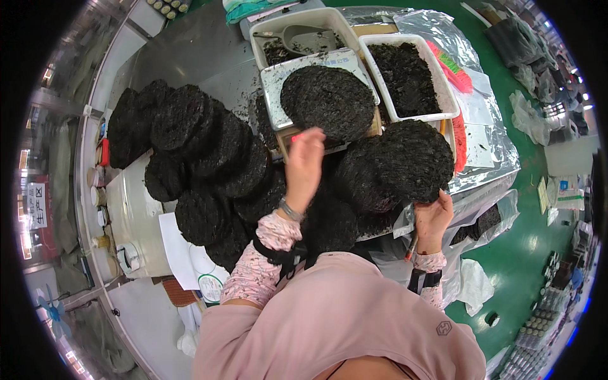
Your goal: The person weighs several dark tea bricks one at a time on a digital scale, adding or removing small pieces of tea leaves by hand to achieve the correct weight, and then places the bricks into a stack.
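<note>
A round dark disc of dried seaweed or similar leafy material (327,102) lies on the metal pan of a weighing scale (277,110). Just over the scale's red display is my left hand (305,159), slightly blurred, apparently holding nothing. At the table's right front, my right hand (433,216) grips the lower edge of another dark disc (415,159), its palm up and fingertips partly hidden beneath. That disc overlaps further discs beside it. Many similar discs (183,118) are heaped on the left half of the table.
Behind the scale, a white bin (354,31) holds a scoop (308,40) and dark flakes. Another white bin (446,102) of loose dark leaves stands right of it, beside a pink-and-green brush (451,69). Plastic bags (510,209) hang at the table's right edge. White paper (175,247) lies at the left.
</note>
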### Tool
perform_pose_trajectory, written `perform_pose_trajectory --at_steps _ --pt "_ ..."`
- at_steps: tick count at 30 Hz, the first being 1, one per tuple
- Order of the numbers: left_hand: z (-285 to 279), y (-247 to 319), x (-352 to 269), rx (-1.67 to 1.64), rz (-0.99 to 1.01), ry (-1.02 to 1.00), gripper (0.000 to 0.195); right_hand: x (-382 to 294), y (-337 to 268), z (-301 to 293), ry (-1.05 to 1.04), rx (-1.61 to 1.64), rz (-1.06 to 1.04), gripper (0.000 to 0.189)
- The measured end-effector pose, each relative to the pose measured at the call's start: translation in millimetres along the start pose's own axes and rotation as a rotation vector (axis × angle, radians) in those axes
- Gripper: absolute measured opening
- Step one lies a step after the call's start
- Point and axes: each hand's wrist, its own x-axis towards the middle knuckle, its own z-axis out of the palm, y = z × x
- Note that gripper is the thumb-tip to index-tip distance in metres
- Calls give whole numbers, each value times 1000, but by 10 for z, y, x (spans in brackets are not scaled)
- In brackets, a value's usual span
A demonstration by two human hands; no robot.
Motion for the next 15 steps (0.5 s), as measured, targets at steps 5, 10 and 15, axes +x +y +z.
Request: perform_pose_trajectory --at_steps 5,10,15 --pt "444 94 -548 56 74 -391 34 32 -105 -124 -34 65 28 41" --pt "572 130 -602 441 316 -547 62 43 -282 -78 -11 -20 -106 40" --pt "735 420 -518 633 672 -607 73 -44 -139 145 -31 -97 65 41"
